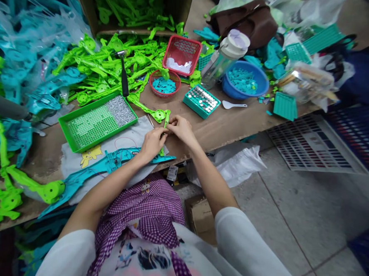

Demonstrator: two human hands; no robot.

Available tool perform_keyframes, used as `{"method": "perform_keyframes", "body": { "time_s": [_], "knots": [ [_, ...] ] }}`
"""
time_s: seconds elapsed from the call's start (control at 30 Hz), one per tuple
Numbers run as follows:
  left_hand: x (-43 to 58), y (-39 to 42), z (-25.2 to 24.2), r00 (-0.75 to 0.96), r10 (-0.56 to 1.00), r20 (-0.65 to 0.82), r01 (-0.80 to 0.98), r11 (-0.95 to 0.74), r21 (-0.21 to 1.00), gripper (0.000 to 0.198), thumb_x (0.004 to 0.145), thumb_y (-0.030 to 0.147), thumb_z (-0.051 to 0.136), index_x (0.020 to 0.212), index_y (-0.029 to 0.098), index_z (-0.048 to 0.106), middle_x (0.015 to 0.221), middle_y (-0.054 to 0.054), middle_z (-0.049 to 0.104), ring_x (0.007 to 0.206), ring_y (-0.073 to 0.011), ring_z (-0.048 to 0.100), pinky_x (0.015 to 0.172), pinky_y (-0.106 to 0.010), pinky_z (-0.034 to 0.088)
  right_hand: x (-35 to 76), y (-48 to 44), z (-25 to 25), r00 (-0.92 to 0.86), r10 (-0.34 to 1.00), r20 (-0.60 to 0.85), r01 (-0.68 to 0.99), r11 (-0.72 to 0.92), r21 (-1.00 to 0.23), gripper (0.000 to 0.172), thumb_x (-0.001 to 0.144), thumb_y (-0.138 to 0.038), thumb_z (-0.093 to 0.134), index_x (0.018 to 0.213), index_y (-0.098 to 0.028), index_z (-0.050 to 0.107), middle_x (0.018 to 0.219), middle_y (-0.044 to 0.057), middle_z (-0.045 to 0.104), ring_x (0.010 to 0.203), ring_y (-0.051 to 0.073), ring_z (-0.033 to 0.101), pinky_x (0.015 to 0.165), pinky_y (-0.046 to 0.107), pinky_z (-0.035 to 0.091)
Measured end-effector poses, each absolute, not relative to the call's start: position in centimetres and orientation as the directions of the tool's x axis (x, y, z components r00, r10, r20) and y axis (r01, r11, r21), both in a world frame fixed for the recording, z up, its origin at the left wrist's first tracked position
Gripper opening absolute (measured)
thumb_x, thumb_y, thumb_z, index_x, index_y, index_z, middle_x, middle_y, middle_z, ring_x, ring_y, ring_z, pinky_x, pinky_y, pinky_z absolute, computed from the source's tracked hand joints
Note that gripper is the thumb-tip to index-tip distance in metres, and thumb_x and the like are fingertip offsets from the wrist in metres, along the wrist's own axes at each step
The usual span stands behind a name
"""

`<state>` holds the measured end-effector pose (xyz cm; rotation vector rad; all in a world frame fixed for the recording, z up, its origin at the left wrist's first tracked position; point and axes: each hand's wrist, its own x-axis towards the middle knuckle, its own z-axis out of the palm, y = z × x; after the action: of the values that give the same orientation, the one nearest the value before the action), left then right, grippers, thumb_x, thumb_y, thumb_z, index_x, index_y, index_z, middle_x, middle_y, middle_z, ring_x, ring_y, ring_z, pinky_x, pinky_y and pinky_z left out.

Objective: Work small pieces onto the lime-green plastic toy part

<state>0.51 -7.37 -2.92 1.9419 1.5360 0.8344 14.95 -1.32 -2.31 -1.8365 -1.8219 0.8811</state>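
Near the front edge of the table, my left hand is closed on a narrow green plastic part that stands up between my hands. The fingertips of my right hand are pinched together at the same part, almost touching my left hand; whether they hold something small is hidden. A long blue plastic part lies under my left forearm on a light cloth. Just behind my hands is a green part with a round hub.
A green tray of small metal pieces is at the left, with a hammer behind it. Beyond are green parts, a red basket, a teal tray, a white spoon, a blue bowl and a jug.
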Motion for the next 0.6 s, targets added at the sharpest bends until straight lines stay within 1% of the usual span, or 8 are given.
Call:
{"method": "perform_keyframes", "body": {
  "time_s": [0.07,0.13,0.2,0.27,0.37,0.47,0.53,0.6],
  "knots": [
    [0.4,-7.4,-2.8,0.161,0.976,0.148,0.663,-0.218,0.716,0.02,0.088,0.008,0.06,0.102,0.017,0.072,0.101,-0.007,0.074,0.095,-0.0201,0.068,0.091,-0.033,0.051,15.3,-1.1,-2.8,-0.102,0.985,-0.138,0.653,-0.039,-0.757,0.021,0.072,-0.027,0.068,0.091,-0.019,0.067,0.074,-0.001,0.07,0.069,0.015,0.064,0.063,0.025,0.042],
    [0.4,-7.4,-2.7,0.146,0.979,0.144,0.684,-0.205,0.7,0.017,0.089,0.01,0.061,0.1,0.017,0.072,0.099,-0.007,0.072,0.094,-0.0202,0.067,0.09,-0.033,0.051,15.5,-1.0,-3.1,-0.13,0.982,-0.139,0.602,-0.033,-0.798,0.018,0.073,-0.025,0.066,0.09,-0.019,0.066,0.07,-0.003,0.068,0.06,0.013,0.061,0.062,0.025,0.044],
    [0.3,-7.4,-2.6,0.138,0.982,0.126,0.702,-0.187,0.687,0.016,0.089,0.012,0.062,0.099,0.017,0.073,0.097,-0.007,0.07,0.092,-0.02,0.066,0.089,-0.032,0.05,15.6,-1.1,-3.3,-0.129,0.983,-0.129,0.591,-0.028,-0.806,0.014,0.074,-0.02,0.063,0.088,-0.018,0.065,0.068,-0.003,0.068,0.055,0.011,0.059,0.063,0.025,0.045],
    [0.2,-7.3,-2.6,0.141,0.985,0.103,0.712,-0.173,0.681,0.017,0.089,0.013,0.061,0.1,0.017,0.073,0.095,-0.007,0.07,0.09,-0.02,0.066,0.089,-0.032,0.05,15.6,-1.2,-3.5,-0.126,0.987,-0.103,0.598,-0.008,-0.802,0.013,0.076,-0.017,0.062,0.087,-0.018,0.066,0.069,-0.003,0.069,0.053,0.01,0.059,0.065,0.026,0.047],
    [0.2,-7.3,-2.7,0.139,0.986,0.088,0.717,-0.162,0.679,0.017,0.089,0.013,0.061,0.1,0.016,0.074,0.095,-0.008,0.07,0.092,-0.0207,0.066,0.089,-0.033,0.049,15.7,-1.5,-3.7,-0.153,0.987,-0.051,0.597,0.051,-0.8,0.013,0.08,-0.02,0.061,0.09,-0.018,0.069,0.075,0.0,0.072,0.057,0.013,0.062,0.069,0.029,0.049],
    [0.2,-7.3,-2.7,0.127,0.988,0.086,0.703,-0.151,0.695,0.016,0.089,0.014,0.061,0.098,0.017,0.073,0.096,-0.008,0.071,0.092,-0.0208,0.066,0.09,-0.033,0.049,15.8,-1.3,-3.9,-0.176,0.984,0.022,0.59,0.123,-0.798,0.015,0.084,-0.024,0.06,0.092,-0.018,0.071,0.085,0.004,0.074,0.069,0.017,0.066,0.072,0.031,0.051],
    [0.1,-7.3,-2.7,0.111,0.99,0.084,0.679,-0.137,0.721,0.014,0.089,0.015,0.061,0.096,0.017,0.072,0.095,-0.007,0.071,0.091,-0.0206,0.066,0.089,-0.033,0.049,15.9,-0.9,-4.1,-0.179,0.982,0.065,0.577,0.159,-0.801,0.016,0.084,-0.023,0.061,0.094,-0.018,0.072,0.091,0.006,0.074,0.076,0.018,0.067,0.073,0.031,0.051],
    [0.1,-7.3,-2.7,0.084,0.994,0.076,0.633,-0.112,0.766,0.012,0.09,0.015,0.059,0.095,0.018,0.069,0.095,-0.007,0.072,0.089,-0.02,0.066,0.087,-0.033,0.05,16.0,-0.4,-4.2,-0.197,0.977,0.076,0.559,0.175,-0.81,0.017,0.082,-0.022,0.061,0.094,-0.018,0.072,0.092,0.007,0.073,0.076,0.017,0.066,0.074,0.03,0.051]
  ]
}}
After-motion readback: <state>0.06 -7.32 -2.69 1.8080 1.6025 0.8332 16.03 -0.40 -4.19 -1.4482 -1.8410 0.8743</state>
